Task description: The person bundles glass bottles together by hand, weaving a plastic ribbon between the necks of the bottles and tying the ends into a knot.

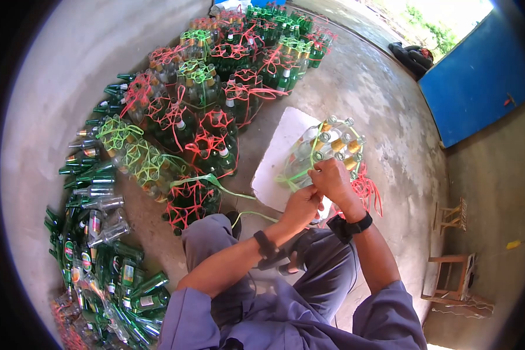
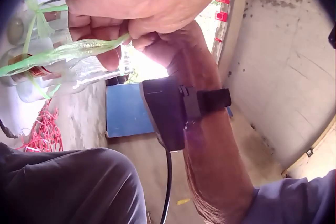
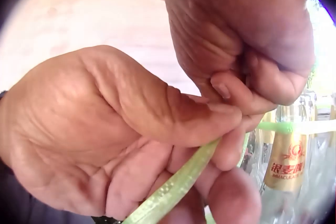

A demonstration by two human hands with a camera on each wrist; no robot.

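Note:
A bundle of clear glass bottles (image 1: pixel 336 139), some with gold neck labels, stands on a white board (image 1: pixel 272 160) in front of the person, with green plastic strap around it. My left hand (image 1: pixel 302 205) pinches a flat green plastic strap (image 3: pixel 176 190) between thumb and forefinger at the bundle's near side. Right beside it, the right hand (image 1: pixel 332 179) has its fingers curled at the strap, its fingertips meeting those of the left; the part of the strap inside is hidden. Gold label lettering shows on a bottle (image 3: pixel 286 163) in the right wrist view.
Strapped bottle bundles (image 1: pixel 216 87) crowd the floor ahead and left. Loose green and clear bottles (image 1: pixel 108 256) lie along the left wall. Red strap (image 1: pixel 364 192) is heaped beside the board. Green strap (image 1: pixel 210 181) trails near the left knee. A wooden stool (image 1: pixel 452 277) stands right.

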